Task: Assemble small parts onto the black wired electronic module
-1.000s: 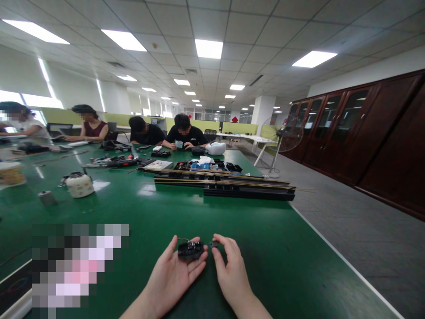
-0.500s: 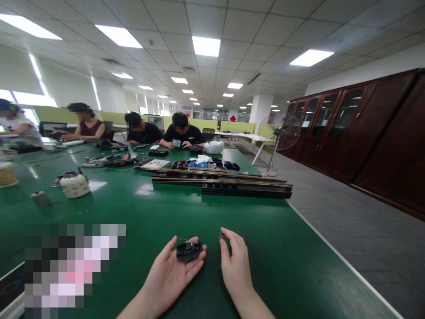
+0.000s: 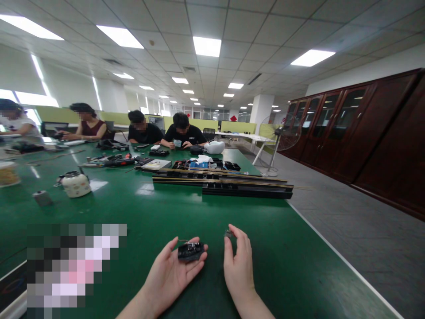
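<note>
My left hand (image 3: 175, 275) is palm up over the green table, fingers loosely curled under a small black plastic housing (image 3: 190, 252). Bright metallic or circuit-like parts show in the housing's upper side, and a thin wire sticks out at its left. To the right, my right hand (image 3: 239, 261) pinches a small dark grey piece (image 3: 227, 233) between thumb and fingertips. That piece is too small for me to name. A gap separates it from the housing.
Long black rails (image 3: 245, 191) with thin brass-coloured rods lie across the table (image 3: 159, 217). Behind them are parts boxes (image 3: 199, 164). A cream pot (image 3: 76, 184) and grey block (image 3: 42, 198) stand at left. Several people sit at the far side. A fan (image 3: 274, 150) stands beyond the right edge.
My right hand has moved slightly right with the small piece, which has turned in the fingertips. My left hand and the housing have barely shifted.
</note>
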Tool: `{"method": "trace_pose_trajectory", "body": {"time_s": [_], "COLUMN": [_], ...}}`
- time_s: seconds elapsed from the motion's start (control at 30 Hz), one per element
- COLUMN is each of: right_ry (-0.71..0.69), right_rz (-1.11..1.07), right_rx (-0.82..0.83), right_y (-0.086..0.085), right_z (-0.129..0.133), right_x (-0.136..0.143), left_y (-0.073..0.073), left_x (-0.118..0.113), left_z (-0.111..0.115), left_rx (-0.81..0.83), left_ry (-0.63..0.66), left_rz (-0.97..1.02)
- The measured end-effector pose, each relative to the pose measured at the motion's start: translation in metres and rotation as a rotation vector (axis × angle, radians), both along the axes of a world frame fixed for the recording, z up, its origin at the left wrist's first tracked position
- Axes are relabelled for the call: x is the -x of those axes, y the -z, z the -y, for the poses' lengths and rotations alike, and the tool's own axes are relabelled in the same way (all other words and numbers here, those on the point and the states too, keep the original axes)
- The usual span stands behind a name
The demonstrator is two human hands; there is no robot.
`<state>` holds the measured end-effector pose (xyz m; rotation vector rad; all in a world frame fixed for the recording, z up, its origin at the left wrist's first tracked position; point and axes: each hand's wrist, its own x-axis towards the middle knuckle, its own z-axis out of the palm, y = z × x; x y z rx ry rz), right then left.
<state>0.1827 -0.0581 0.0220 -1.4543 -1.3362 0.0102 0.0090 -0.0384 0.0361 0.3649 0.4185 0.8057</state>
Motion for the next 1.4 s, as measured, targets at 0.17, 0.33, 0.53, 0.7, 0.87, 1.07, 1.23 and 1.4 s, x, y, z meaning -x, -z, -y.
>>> {"method": "trace_pose_trajectory", "body": {"time_s": [0.17,0.33,0.53,0.7,0.87,1.07,1.23,1.4], "right_ry": [-0.025,-0.059,-0.140,-0.214,-0.383,-0.472,-0.455,-0.438], "right_rz": [0.021,0.066,0.067,0.041,0.060,0.103,0.166,0.264], "right_rx": [-0.013,0.004,0.115,0.122,0.083,0.036,0.018,0.072], "right_y": [0.002,0.002,0.002,-0.001,-0.007,-0.012,-0.012,-0.014], "right_z": [0.000,0.001,0.003,0.006,0.011,0.013,0.015,0.017], "right_x": [0.001,0.001,0.005,0.012,0.017,0.017,0.019,0.022], "left_y": [0.001,0.001,0.000,0.003,0.005,0.006,0.001,-0.001], "left_x": [-0.001,-0.003,-0.004,-0.005,-0.005,-0.005,-0.007,-0.009], "left_z": [-0.001,-0.002,-0.001,-0.001,-0.001,0.000,0.001,0.003], "left_rx": [0.020,0.034,0.051,0.048,0.047,0.032,0.028,0.056], "left_ry": [-0.022,-0.046,-0.059,-0.049,-0.012,0.024,0.038,0.041], "left_rz": [-0.023,-0.034,-0.066,-0.057,0.013,0.056,0.082,0.108]}}
